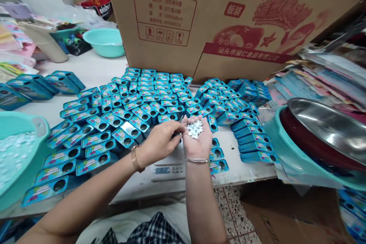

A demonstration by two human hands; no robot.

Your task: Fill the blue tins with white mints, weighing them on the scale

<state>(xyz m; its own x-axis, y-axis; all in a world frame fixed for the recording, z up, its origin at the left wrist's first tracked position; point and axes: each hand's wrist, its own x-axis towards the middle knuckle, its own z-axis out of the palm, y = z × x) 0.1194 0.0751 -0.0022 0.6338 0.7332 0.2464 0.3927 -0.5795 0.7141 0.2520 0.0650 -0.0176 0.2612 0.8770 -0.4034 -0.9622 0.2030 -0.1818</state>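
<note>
My right hand [197,139] is palm up and cupped, and a small heap of white candies [195,129] lies in it. My left hand [159,142] is beside it with its fingers pinched at the edge of that palm; what they pinch is too small to make out. Both hands hover over a small white digital scale [168,170], whose display is lit. Around them the white table [94,68] is covered with several blue tins [126,114], each with a round hole in its lid.
A large cardboard box [223,19] stands at the back. A teal tub [20,152] of white candies is at the left. A steel bowl [328,126] in a teal basin sits at the right. Stacked blue tins [31,87] and a teal bowl [105,42] are at the far left.
</note>
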